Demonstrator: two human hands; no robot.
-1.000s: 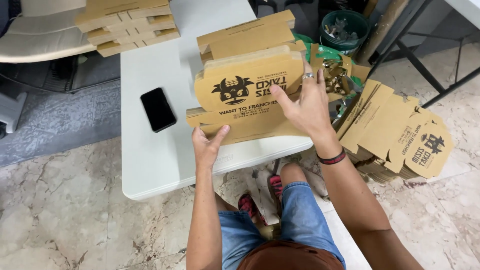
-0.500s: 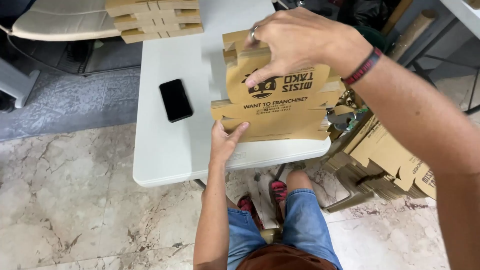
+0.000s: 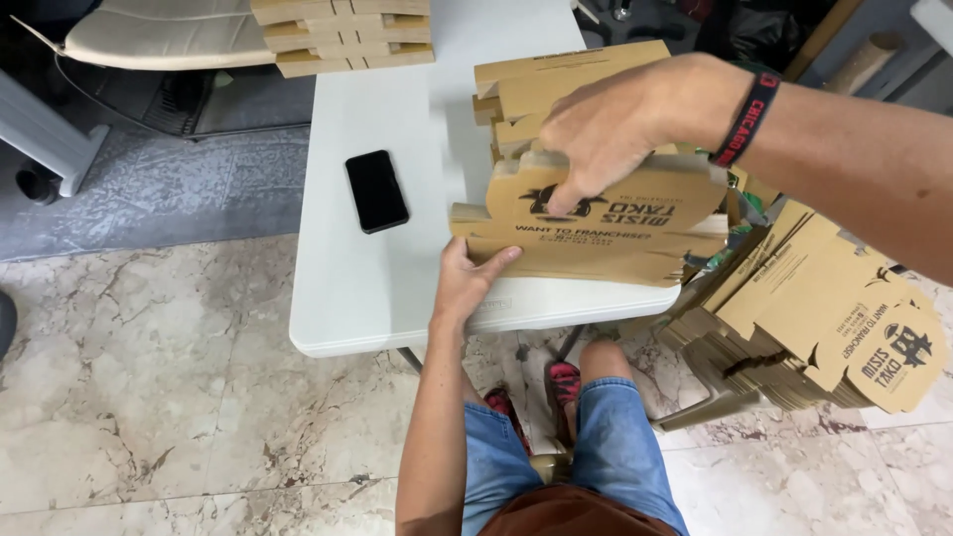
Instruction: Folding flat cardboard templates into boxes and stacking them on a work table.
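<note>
Head view, looking straight down over a white folding table (image 3: 367,298) on a marble floor. Mid-fold, by the look of it: a printed brown cardboard blank (image 3: 606,238) at the near right part of the table, lying partly flat, with one rounded panel tilted up toward the camera.

Left hand (image 3: 475,276) reaching up from below, forearm vertical in the frame, palm against the blank's near left corner. Thumb laid along the top face, other fingers mostly hidden beneath; seemingly pinched on that edge, steadying it against the table rim.

Right hand (image 3: 635,124) entering from the upper right, arm stretched across the frame, dark wristband (image 3: 747,119) at the wrist. Knuckles arched over the raised panel's top edge, fingers curled down and close together, one fingertip pressed on the printed face; closed over the panel from above.

As a judgement: raising and creasing of a panel under way, box not yet formed. For the next move, a firm anchor at the left corner and even pressure along the crease, to avoid a skewed fold.

Directly behind the blank, more brown cardboard pieces (image 3: 536,89) stacked on the table. At the far edge, a pile of folded boxes (image 3: 342,35). Left of the blank, apart from it, a black phone (image 3: 376,191) lying face up. Off the table to the right, a thick heap of flat blanks (image 3: 824,318).
</note>
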